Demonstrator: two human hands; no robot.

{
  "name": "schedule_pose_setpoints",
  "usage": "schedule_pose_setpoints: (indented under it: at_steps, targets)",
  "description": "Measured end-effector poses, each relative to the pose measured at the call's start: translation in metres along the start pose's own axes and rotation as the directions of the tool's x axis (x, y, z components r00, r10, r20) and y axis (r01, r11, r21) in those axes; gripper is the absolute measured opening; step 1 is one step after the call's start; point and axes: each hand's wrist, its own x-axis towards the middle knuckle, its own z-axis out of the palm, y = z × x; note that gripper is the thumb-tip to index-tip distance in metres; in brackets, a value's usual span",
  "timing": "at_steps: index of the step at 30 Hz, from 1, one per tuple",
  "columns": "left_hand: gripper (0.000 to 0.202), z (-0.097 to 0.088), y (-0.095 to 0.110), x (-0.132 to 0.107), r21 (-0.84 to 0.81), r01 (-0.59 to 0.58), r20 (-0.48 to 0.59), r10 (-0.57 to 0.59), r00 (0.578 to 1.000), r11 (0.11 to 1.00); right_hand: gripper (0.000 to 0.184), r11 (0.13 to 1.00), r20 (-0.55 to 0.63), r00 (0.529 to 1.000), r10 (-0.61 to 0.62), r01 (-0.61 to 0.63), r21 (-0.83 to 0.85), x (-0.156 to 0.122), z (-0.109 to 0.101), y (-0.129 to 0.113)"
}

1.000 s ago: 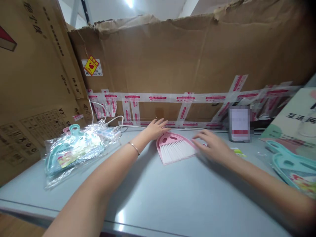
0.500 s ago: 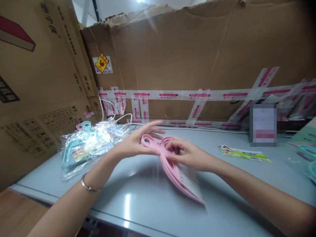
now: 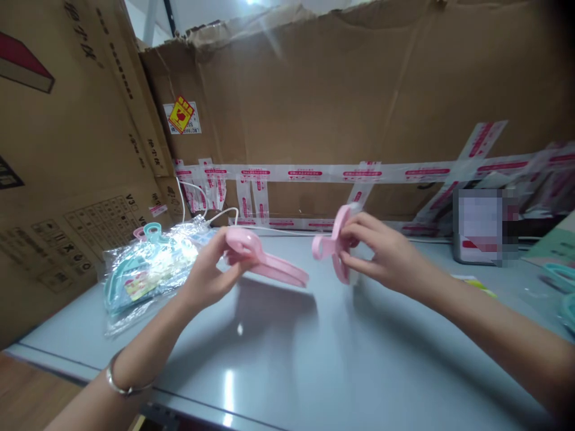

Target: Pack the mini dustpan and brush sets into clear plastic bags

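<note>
My left hand (image 3: 214, 270) is closed round the handle end of a small pink dustpan (image 3: 281, 270), whose flat part points right, tilted slightly down above the grey table. In my right hand (image 3: 381, 248) is a small pink hand brush (image 3: 340, 239), pinched between thumb and fingers. The brush is seen nearly edge-on, its looped handle towards the left and its pale bristles mostly hidden behind the pink back. A gap separates the dustpan from the brush.
On the left lies a clear plastic bag (image 3: 157, 263) holding teal and pink pieces. A tall cardboard wall (image 3: 287, 108) closes the back, with a white cable (image 3: 224, 209) before it. A blurred device (image 3: 478, 233), a printed card (image 3: 476, 283) and teal items (image 3: 559, 276) are on the right.
The brush and dustpan, nested together before, are now apart. My left hand has moved left with the dustpan; my right hand has lifted and turned the brush.
</note>
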Motion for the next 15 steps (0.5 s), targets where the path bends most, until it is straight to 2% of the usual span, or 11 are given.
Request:
schedule_pose_setpoints:
  at_steps: [2, 5, 7, 8, 12, 15]
  targets:
    - [0.012, -0.006, -0.007, -0.009, 0.085, -0.082, 0.170, 0.066, 0.983, 0.993, 0.013, 0.988, 0.183, 0.978, -0.096, 0.116, -0.102, -0.005, 0.006, 0.016]
    - [0.026, -0.008, -0.018, -0.022, 0.163, -0.168, 0.400, 0.091, 0.912, 0.972, 0.026, 0.935, 0.442, 0.878, -0.184, 0.296, -0.198, -0.010, 0.019, 0.033]
    - [0.030, -0.006, -0.024, -0.027, 0.190, -0.201, 0.491, 0.084, 0.867, 0.961, 0.031, 0.918, 0.524, 0.827, -0.204, 0.348, -0.191, -0.013, 0.027, 0.040]
    - [0.030, -0.004, -0.028, -0.028, 0.203, -0.207, 0.514, 0.076, 0.855, 0.957, 0.032, 0.920, 0.540, 0.817, -0.203, 0.347, -0.179, -0.013, 0.031, 0.042]
    - [0.030, 0.010, -0.038, -0.025, 0.362, -0.182, 0.546, -0.050, 0.837, 0.914, 0.041, 0.949, 0.527, 0.842, -0.114, 0.248, -0.192, -0.018, 0.041, 0.049]
    - [0.029, 0.019, -0.047, -0.023, 0.474, -0.184, 0.562, -0.135, 0.816, 0.861, 0.045, 0.972, 0.458, 0.889, -0.013, 0.119, -0.203, -0.035, 0.029, 0.058]
